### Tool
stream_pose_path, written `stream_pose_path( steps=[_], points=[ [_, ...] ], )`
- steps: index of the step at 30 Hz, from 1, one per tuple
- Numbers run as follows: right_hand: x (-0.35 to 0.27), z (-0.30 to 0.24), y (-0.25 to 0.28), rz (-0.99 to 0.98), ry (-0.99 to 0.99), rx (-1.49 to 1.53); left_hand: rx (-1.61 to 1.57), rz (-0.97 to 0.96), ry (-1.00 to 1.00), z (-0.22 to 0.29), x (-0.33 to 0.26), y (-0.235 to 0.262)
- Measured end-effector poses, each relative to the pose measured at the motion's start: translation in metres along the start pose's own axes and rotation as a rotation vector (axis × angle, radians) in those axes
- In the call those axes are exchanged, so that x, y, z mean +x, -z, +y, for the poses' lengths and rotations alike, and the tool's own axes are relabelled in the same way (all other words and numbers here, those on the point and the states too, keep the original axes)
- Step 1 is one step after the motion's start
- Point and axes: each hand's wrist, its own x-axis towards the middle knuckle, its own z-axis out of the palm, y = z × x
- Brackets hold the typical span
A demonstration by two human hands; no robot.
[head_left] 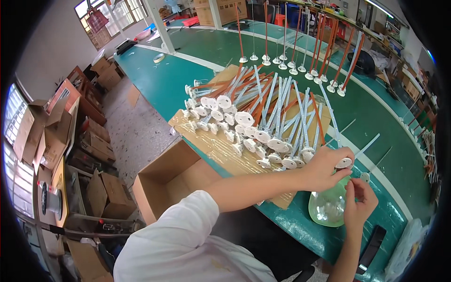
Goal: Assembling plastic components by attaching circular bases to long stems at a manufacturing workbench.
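My left hand (324, 169) reaches across to the right, its fingers closed round a white round disc (344, 163). Below it a clear green balloon (327, 209) rests on the table, its upper part partly behind my fingers. My right hand (361, 202) is pinched at the upper right side of the balloon, by its neck; the exact grip is partly hidden. Beside my hands, a pile of white disc-shaped bases (244, 118) with blue and orange strips (282, 103) lies on flattened cardboard (206, 149). Another white disc (365, 177) lies just right of my fingers.
An open cardboard box (159, 176) stands left of the green table (141, 61). Several strips with white bases (293, 71) stand in rows at the back. A black oblong object (372, 249) and a clear plastic bag (408, 254) lie at the right.
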Motion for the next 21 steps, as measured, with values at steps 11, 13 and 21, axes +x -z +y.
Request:
stream_pose_path(
  steps=[11,13,21],
  points=[
    [-0.007,-0.001,-0.004,-0.05,-0.225,0.286,-0.105,0.005,0.044,0.006,-0.003,0.0],
    [-0.008,0.0,-0.001,-0.05,-0.207,0.32,-0.103,0.0,0.038,0.007,-0.003,-0.002],
    [-0.005,-0.009,0.0,-0.025,-0.209,0.266,-0.052,-0.05,0.046,-0.002,-0.002,0.0]
  ],
)
